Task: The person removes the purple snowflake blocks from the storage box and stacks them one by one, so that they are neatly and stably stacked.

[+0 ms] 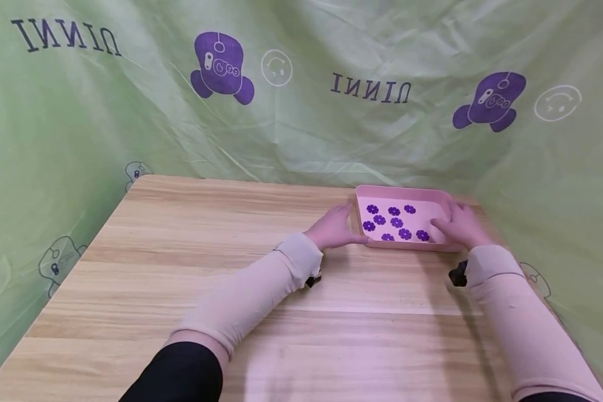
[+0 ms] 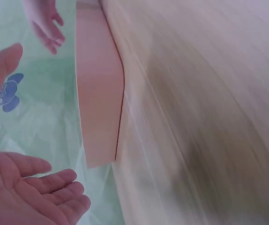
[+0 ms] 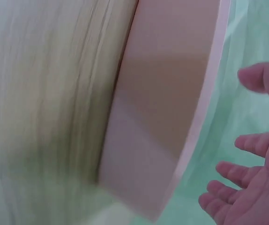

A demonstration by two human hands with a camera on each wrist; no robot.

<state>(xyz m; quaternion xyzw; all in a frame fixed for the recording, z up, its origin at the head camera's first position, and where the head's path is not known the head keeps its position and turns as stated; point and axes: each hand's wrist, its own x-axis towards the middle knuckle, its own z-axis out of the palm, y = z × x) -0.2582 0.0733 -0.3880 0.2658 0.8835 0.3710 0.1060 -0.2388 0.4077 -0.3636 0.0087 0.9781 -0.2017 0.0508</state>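
Note:
A shallow pink tray [image 1: 402, 194] sits at the back right of the wooden table, with several purple flower-shaped pieces [image 1: 396, 222] lying in it. My left hand [image 1: 334, 228] is at the tray's left end, thumb by the front left corner. In the left wrist view that hand [image 2: 36, 187] has its fingers spread, apart from the tray's outer wall [image 2: 99, 84]. At the opposite end is my right hand [image 1: 459, 226], its thumb over the tray's interior. The right wrist view shows this hand [image 3: 261, 187] with fingers extended beside the tray wall [image 3: 158, 103]; no grip is visible.
A green curtain [image 1: 301, 134] with purple figures and lettering hangs behind and on both sides of the table [image 1: 206, 251]. The tray stands close to the table's back edge. Dark devices [image 1: 459, 273] are strapped under both wrists.

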